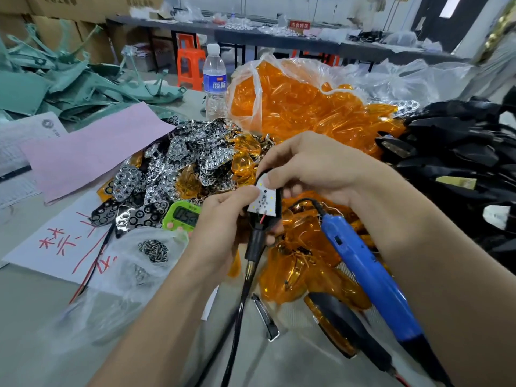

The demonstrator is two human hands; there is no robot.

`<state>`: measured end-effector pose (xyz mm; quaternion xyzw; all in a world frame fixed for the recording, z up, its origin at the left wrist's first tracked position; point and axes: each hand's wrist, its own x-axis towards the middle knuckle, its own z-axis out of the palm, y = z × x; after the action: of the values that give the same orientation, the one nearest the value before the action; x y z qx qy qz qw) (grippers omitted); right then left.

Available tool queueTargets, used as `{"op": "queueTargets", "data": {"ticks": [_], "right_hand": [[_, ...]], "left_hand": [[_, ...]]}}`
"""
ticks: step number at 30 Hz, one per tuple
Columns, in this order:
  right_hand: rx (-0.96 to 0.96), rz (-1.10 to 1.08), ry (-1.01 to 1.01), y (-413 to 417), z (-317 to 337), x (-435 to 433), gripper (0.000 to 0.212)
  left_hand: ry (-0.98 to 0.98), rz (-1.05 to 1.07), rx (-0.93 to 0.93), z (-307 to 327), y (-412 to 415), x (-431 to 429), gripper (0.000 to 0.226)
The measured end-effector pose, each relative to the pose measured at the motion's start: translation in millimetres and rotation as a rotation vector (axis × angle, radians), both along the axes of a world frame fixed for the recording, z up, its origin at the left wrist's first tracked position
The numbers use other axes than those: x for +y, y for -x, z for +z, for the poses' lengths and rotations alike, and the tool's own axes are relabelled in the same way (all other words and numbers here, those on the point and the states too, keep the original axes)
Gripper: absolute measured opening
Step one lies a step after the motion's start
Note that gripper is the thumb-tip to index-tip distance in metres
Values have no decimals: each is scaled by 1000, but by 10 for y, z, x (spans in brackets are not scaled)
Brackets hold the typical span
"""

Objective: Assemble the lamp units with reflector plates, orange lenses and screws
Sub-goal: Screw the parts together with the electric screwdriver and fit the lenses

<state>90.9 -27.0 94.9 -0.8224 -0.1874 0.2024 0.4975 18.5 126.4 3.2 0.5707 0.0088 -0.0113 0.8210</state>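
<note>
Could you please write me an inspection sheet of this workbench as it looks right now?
Surface: grey bench, mostly covered.
Job's things: LED board held in both hands; reflector plates heaped; orange lenses in an open bag; screws in a clear bag; blue screwdriver lying idle.
Clutter: water bottle, green timer, pink sheet.
Grippers: left hand and right hand pinch the board.
Cables: black lead hangs from the board.
Surroundings: cardboard boxes, orange stool.

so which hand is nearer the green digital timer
Left. The left hand sits right beside the green digital timer, overlapping its right edge; the right hand is farther right and higher.
</note>
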Motion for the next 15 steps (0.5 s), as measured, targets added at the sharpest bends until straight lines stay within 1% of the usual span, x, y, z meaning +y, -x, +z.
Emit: {"op": "queueTargets", "data": {"ticks": [2, 5, 7, 9, 11, 12, 13, 15], "right_hand": [[26, 14, 11, -2, -66, -7, 9], [28, 26, 78, -34, -193, 9, 10], [17, 14, 93, -69, -262, 41, 10], [1, -69, 37, -140, -321, 87, 11], [-95, -196, 10, -252, -372, 151, 14], [-166, -238, 36, -311, -397, 199, 12], [-242, -259, 87, -369, -422, 254, 10], [-396, -226, 234, -479, -461, 380, 17]], "left_hand": [[10, -90, 60, 10, 22, -10, 28], [-60, -185, 45, -13, 38, -19, 23], [-66, -145, 41, -47, 11, -18, 18], [-62, -52, 75, -77, -27, -13, 15], [-76, 29, 121, -97, -58, -20, 14], [-79, 55, 141, -103, -65, -27, 14], [-82, 72, 156, -107, -68, -40, 14], [-96, 94, 184, -109, -74, -54, 15]]}}
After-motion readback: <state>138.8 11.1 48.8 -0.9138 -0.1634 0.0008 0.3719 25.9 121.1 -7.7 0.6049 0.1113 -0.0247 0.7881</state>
